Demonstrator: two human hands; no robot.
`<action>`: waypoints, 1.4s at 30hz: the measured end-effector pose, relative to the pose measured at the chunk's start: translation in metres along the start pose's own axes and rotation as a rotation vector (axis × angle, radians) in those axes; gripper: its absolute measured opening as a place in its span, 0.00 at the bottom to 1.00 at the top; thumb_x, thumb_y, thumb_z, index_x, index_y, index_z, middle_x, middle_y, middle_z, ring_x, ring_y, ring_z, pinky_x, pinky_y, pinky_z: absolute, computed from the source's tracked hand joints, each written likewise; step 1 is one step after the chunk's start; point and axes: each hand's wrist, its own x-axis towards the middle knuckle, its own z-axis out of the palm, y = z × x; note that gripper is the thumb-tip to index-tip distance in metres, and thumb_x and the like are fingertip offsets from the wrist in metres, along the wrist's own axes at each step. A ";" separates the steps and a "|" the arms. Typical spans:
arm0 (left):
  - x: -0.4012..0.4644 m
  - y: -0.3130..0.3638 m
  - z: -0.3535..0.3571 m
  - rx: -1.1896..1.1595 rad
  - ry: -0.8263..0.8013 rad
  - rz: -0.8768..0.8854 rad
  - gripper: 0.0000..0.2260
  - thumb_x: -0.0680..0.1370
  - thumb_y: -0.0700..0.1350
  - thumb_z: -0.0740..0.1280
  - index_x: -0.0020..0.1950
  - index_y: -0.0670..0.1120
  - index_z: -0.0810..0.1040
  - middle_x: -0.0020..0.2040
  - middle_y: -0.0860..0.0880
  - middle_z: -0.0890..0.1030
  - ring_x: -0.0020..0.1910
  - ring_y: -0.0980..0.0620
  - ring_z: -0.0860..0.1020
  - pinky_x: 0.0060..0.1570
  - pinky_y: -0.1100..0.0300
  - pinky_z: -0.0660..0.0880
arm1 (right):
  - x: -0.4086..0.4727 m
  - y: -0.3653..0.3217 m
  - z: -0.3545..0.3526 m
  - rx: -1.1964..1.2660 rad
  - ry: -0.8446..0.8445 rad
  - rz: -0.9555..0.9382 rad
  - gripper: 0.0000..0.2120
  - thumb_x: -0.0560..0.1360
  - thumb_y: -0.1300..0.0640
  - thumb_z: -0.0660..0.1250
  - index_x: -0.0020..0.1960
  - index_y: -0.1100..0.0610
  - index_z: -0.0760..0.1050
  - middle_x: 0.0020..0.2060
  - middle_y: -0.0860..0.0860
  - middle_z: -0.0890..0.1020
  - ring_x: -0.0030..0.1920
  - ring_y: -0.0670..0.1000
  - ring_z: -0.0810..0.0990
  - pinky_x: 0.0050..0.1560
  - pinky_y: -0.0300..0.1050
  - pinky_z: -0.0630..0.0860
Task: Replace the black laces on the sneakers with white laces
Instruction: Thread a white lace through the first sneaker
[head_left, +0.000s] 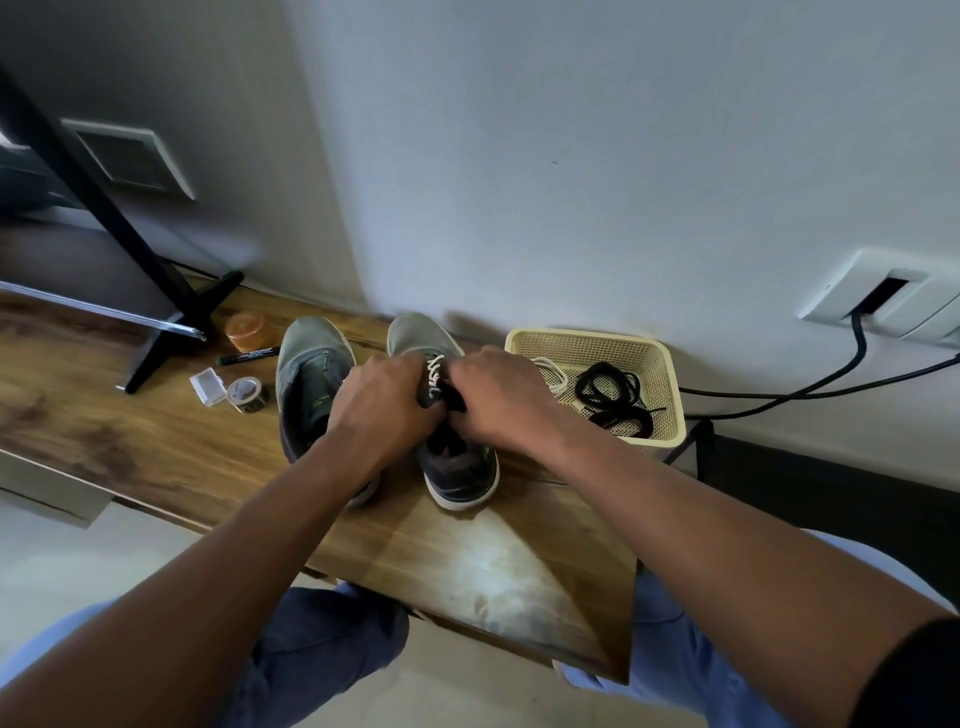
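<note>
head view | left hand (382, 402) and right hand (501, 397) met over right grey-green canvas sneaker (452, 457) on wooden worktop (156, 441), fingers curled, pinching its tongue and white lace (435, 371) | black laces (615, 397) lay coiled in cream plastic basket (670, 395) beside it | left sneaker (311, 384) unlaced

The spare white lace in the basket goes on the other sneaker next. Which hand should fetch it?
Probably the right hand: the basket stands just beyond it, with the white lace at the near end. The left hand would have to cross the sneaker both hands are working on.
</note>
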 end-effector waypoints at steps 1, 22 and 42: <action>0.000 -0.001 0.000 0.006 -0.002 -0.007 0.15 0.70 0.56 0.73 0.39 0.53 0.69 0.39 0.48 0.80 0.43 0.40 0.81 0.41 0.50 0.76 | 0.000 0.000 0.000 0.013 -0.010 0.029 0.15 0.70 0.49 0.71 0.54 0.53 0.78 0.49 0.54 0.83 0.54 0.59 0.82 0.42 0.47 0.69; 0.007 0.002 0.005 0.157 0.036 -0.008 0.18 0.74 0.52 0.73 0.56 0.46 0.70 0.49 0.41 0.82 0.49 0.35 0.81 0.41 0.49 0.74 | 0.004 -0.022 0.012 -0.067 0.077 0.234 0.11 0.72 0.48 0.71 0.51 0.53 0.80 0.45 0.53 0.84 0.48 0.59 0.85 0.37 0.47 0.65; 0.007 -0.011 -0.001 -0.015 0.074 -0.118 0.17 0.71 0.37 0.68 0.56 0.47 0.67 0.43 0.42 0.79 0.47 0.32 0.79 0.40 0.48 0.70 | 0.009 -0.016 0.012 0.154 0.075 0.427 0.12 0.69 0.48 0.68 0.51 0.52 0.80 0.46 0.53 0.84 0.47 0.61 0.84 0.37 0.47 0.67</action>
